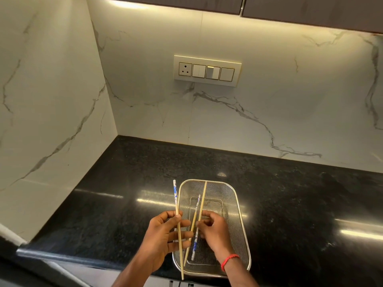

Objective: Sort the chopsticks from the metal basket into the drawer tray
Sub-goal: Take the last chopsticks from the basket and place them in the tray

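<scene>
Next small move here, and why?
Probably: the right hand lifts the second patterned chopstick out of the metal basket, leaving the plain chopstick beside it, and passes it to the left hand, which grips a matching blue-patterned chopstick. That would make a pair. The drawer tray is not in view.

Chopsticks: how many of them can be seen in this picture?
3. The left hand holds one chopstick by the left rim of the metal basket. The right hand holds a second chopstick and a third chopstick over the basket. The hands may hide others.
</scene>
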Motion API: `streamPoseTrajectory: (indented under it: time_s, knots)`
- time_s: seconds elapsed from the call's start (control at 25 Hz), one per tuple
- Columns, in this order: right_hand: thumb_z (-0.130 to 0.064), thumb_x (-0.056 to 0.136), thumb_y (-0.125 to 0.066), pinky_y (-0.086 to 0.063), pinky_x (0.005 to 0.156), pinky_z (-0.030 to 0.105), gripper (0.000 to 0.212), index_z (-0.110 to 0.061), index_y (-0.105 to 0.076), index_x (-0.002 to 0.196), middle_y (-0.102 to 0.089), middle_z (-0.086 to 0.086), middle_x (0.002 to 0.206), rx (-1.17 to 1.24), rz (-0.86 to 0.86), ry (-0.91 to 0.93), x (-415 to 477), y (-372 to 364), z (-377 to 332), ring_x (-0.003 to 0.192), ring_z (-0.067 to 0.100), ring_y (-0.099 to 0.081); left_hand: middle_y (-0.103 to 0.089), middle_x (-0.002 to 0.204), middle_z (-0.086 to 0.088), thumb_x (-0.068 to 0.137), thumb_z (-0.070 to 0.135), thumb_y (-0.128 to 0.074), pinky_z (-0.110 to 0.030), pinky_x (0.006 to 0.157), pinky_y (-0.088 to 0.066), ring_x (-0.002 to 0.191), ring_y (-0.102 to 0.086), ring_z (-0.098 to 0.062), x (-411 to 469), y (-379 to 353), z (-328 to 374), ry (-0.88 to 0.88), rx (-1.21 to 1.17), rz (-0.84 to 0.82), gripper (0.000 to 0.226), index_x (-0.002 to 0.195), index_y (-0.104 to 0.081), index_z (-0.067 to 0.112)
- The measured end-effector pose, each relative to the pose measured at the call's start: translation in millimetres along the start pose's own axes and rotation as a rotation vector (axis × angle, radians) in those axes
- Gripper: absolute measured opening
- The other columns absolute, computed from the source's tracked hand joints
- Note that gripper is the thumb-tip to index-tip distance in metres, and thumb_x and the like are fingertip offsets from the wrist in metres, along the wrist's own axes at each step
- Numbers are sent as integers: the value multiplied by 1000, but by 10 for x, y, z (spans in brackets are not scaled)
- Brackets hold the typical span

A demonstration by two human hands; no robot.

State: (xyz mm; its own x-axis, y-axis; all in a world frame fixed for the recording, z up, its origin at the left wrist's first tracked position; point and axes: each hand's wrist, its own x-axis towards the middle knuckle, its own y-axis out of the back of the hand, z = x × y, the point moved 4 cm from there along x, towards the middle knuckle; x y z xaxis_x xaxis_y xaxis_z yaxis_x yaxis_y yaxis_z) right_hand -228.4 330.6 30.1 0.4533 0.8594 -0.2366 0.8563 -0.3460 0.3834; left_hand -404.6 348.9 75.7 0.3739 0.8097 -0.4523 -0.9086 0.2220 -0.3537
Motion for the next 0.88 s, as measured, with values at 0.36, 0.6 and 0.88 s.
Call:
streamPoseTrajectory:
  time_s: [0.36,0.6,0.88]
  knots:
    - [-8,89,-64,-56,81,19,25,-30,-73,98,-64,-16,102,-205,66,626,-395,-34,-444,97,-1,-62,-74,93,-23,103,16,-48,-55,72,-61,78,-72,-38,10,-147,-109,14,5,-70,24,115,-63,1]
    - [-21,94,-54,-51,82,15,26,-33,-66,113,-71,-13,101,-311,147,796,-567,-1,-482,97,0,-62,-70,88,-25,98,8,-56,-57,75,-61,76,-70,-38,-20,-164,-136,-20,34,-53,20,115,-63,0]
    - [-39,88,-66,-53,63,23,41,-33,-46,124,-64,-7,87,-528,-10,189,-155,30,61,77,10,-64,-74,101,-25,95,4,-57,-56,70,-62,79,-71,-42,-95,-82,-134,-50,-16,-25,24,118,-61,4]
